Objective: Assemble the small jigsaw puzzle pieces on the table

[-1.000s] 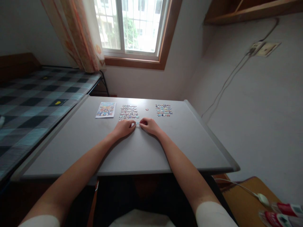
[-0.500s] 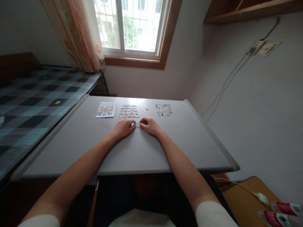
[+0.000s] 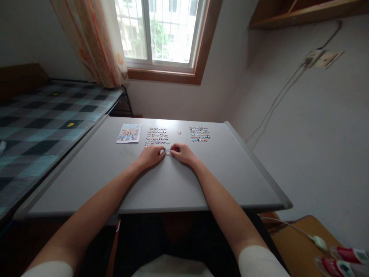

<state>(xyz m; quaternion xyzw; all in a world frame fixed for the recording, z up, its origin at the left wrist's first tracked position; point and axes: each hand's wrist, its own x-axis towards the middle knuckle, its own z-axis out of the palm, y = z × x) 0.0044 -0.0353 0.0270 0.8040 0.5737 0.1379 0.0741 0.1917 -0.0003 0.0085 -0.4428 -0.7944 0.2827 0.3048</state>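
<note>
My left hand [image 3: 152, 156] and my right hand [image 3: 182, 152] meet near the middle of the table, each closed in a pinch. Between their fingertips are small light-blue puzzle pieces [image 3: 167, 150], held from both sides; whether they are joined I cannot tell. Just beyond my left hand lie rows of loose puzzle pieces [image 3: 157, 135], partly covered by its fingers. A second group of puzzle pieces [image 3: 199, 134] is spread in rows to the right. One single reddish piece [image 3: 179, 133] sits by itself between the two groups.
A printed picture sheet [image 3: 128, 133] lies left of the pieces on the grey table [image 3: 170, 188]. A checkered bed [image 3: 57, 115] stands along the left. At the lower right, bottles [image 3: 343, 265] and a white charger [image 3: 319, 242] rest on a wooden surface [image 3: 302, 231].
</note>
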